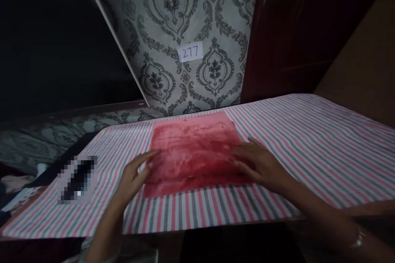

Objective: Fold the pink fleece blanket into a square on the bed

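Note:
A red plush cloth (191,148) lies flat on the striped tablecloth, roughly rectangular, with a few soft creases across it. At its left edge is my left hand (135,174), fingers apart and fingertips on or just over the plush. My right hand (257,162) is at the opposite edge, its fingers spread and reaching onto the red surface. Neither hand grasps the cloth visibly. Whether every fingertip touches it, I cannot tell.
A pink, grey and white striped cloth (308,144) covers the table. On its left lies a dark pixelated object (78,178). Behind stand a large black screen (68,49), a patterned wall with a paper label (190,52) reading 277, and a dark red panel (286,37).

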Available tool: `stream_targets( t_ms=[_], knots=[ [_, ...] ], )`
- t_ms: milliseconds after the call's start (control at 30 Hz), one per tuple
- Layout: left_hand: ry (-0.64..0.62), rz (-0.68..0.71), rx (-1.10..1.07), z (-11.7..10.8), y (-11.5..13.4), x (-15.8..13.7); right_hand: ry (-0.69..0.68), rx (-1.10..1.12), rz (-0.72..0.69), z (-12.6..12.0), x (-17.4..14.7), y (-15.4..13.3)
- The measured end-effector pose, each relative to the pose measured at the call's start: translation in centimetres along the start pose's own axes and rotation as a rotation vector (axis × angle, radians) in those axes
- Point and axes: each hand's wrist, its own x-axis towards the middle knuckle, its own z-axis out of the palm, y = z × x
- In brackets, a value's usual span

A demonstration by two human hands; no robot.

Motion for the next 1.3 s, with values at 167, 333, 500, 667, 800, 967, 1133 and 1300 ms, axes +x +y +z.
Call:
stream_targets(
  t_ms=[167, 333, 500, 667, 800, 967, 1133, 1300],
  knots=[
    [0.033, -0.116, 0.101, 0.0, 2.1, 10.2, 0.036, 0.003, 0.090, 1.1, 12.4, 0.7],
    [-0.045, -0.370, 0.277, 2.7, 2.0, 18.0, 0.023, 0.156, 0.399, 5.8, 19.5, 5.1],
    [-0.032, -0.522, 0.331, 6.9, 0.9, 17.0, 0.120, 0.260, 0.635, 7.5, 16.8, 11.9],
    [-0.005, -0.530, 0.410, 9.4, 0.6, 15.0, 0.123, 0.459, 0.753, 8.3, 12.8, 15.4],
    [-0.022, -0.551, 0.392, 9.1, 0.5, 15.4, 0.107, 0.606, 0.734, 9.5, 12.1, 16.2],
    [0.082, -0.631, 0.305, 8.9, -0.1, 15.5, 0.147, 0.682, 0.676, 9.9, 13.6, 17.1],
    [0.149, -0.671, 0.155, 8.7, -1.5, 15.6, 0.079, 0.780, 0.619, 10.0, 15.0, 17.7],
    [0.161, -0.713, 0.127, 8.5, -2.3, 15.8, -0.021, 0.859, 0.588, 10.2, 16.0, 17.8]
  ],
)
